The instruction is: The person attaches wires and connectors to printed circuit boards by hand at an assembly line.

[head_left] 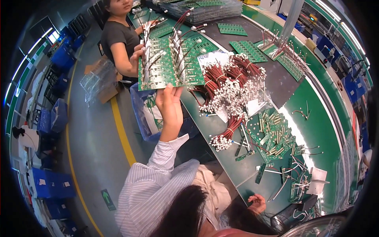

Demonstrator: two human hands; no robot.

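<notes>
Over the left side of the green bench (233, 172), the wired circuit-board panel (161, 74) is being held up, probably light, stiff and brittle, its wires (146, 58) likely to snag; bare edges suit gripping. The left hand (170, 112) is clamping its lower edge; the right hand (257, 204) is curling loosely, fingers slightly apart, apparently empty.

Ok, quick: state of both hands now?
Left hand: closed on the lower edge of a green circuit board panel.
Right hand: loosely open, fingers curled, nothing visible in it.

grey floor (90, 136) | yellow line (123, 134) | green bench (319, 116) | strip lights (328, 10)
</notes>
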